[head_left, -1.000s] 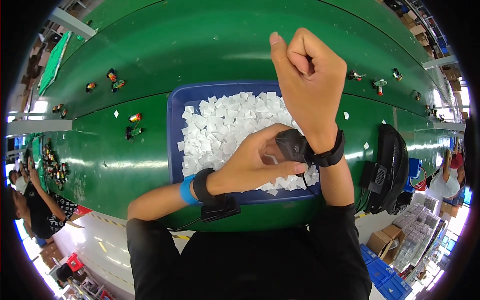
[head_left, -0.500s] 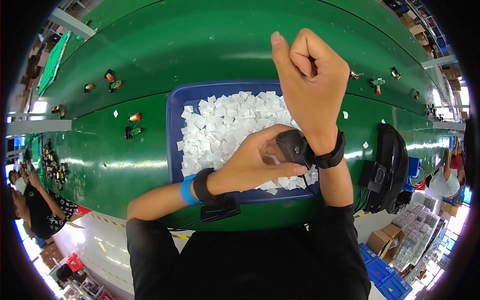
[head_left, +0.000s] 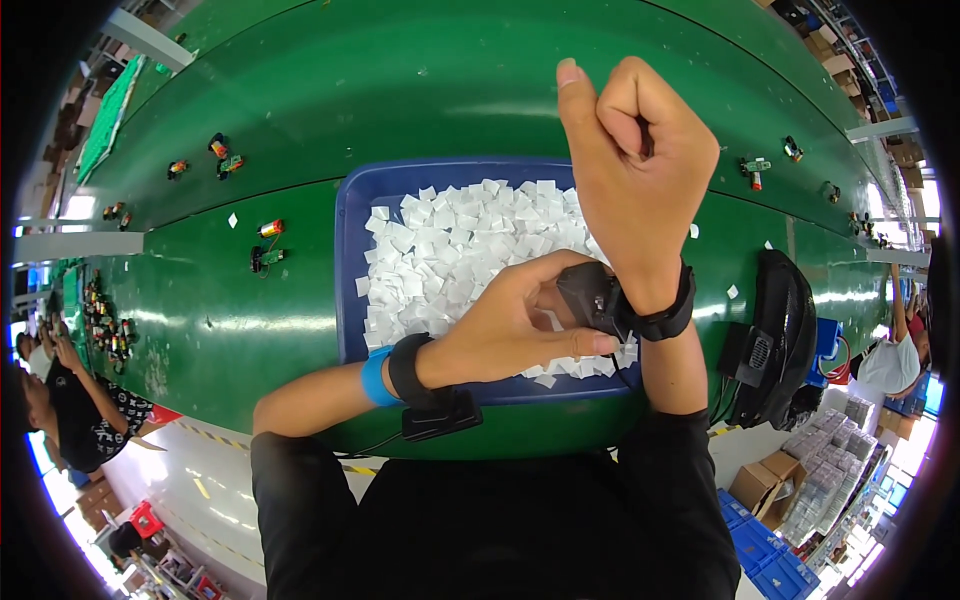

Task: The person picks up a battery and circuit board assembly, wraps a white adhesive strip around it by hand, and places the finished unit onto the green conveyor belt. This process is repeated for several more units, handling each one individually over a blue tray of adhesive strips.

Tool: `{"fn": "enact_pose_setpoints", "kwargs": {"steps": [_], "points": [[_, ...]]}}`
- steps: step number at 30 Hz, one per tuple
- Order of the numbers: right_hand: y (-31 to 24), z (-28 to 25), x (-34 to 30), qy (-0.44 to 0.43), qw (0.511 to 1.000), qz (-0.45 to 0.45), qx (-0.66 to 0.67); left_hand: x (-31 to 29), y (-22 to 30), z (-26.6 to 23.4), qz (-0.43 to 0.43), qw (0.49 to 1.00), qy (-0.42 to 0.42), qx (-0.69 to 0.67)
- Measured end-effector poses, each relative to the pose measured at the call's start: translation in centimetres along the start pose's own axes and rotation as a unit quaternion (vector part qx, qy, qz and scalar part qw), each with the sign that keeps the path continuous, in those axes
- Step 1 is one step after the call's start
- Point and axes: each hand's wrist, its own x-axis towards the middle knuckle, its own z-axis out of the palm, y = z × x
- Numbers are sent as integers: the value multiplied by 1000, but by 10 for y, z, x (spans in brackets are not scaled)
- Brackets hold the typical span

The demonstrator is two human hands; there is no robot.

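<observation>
Left grip (head_left: 510,318), thumb beneath and fingers behind, is closed on a black device (head_left: 594,298) held against the band (head_left: 668,316) round the right wrist. From that grip the device lies toward two to three o'clock, its long axis slanting from about eleven to five. The left hand is nearer, touching it; the right grip (head_left: 650,160), curled in a loose, seemingly empty fist with thumb raised, sits at one o'clock. Beneath, a blue tray (head_left: 353,270) of white squares (head_left: 445,250) rests on the green counter (head_left: 230,310).
</observation>
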Motion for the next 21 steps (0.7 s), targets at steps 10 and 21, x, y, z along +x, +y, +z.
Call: {"fn": "enact_pose_setpoints", "kwargs": {"steps": [10, 21], "points": [[-3, 1, 0, -4, 999, -27, -20, -1, 5, -1, -8, 999, -9, -31], [-7, 0, -2, -3, 1000, -14, 2, -1, -1, 1, 18, 999, 0, -40]]}}
